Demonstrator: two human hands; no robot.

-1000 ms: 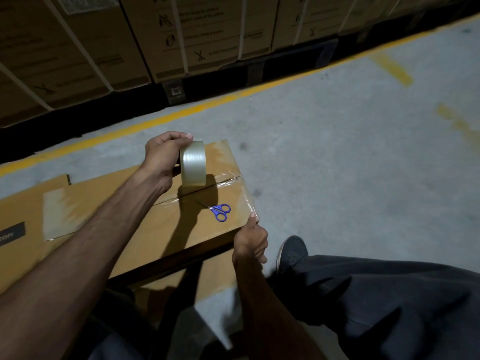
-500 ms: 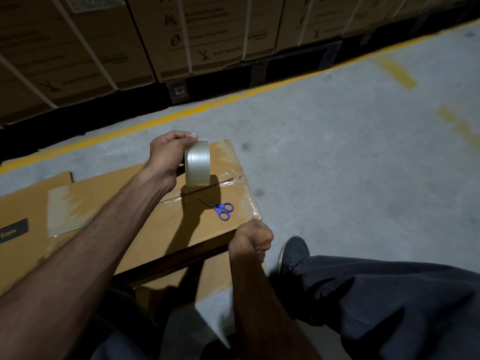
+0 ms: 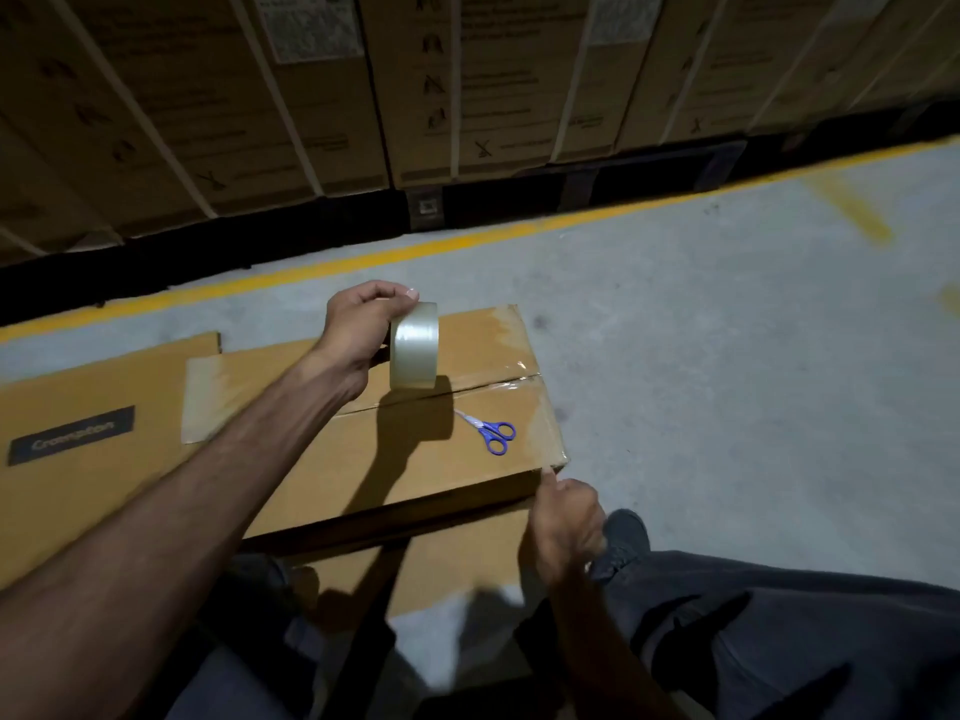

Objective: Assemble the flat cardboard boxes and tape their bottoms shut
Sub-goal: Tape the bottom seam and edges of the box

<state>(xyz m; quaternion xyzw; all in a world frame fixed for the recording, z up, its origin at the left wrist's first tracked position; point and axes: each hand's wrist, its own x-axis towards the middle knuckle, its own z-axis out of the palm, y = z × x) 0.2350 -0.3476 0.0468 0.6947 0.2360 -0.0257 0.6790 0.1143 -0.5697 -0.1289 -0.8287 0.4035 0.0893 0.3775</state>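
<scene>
The stacked cartons [image 3: 322,96] along the back and the grey floor [image 3: 727,356] stand as they did a second ago. The box [image 3: 405,459] lies bottom-up on the floor in front of the person, its centre seam already covered by clear tape that runs over the right-hand end; it has not shifted.

The left hand [image 3: 358,330] is unchanged, fingers curled round the tape roll [image 3: 414,345], held on edge just above the seam.

The change is at the right hand [image 3: 563,517]. Half a second ago it was a closed fist at the near right corner; now the forefinger is out, its tip on that corner edge, the rest curled and holding nothing visible. Judgement: it is pressing the tape end down, so this seam is nearly finished.

The scissors [image 3: 493,433] rest untouched on the box top.
</scene>
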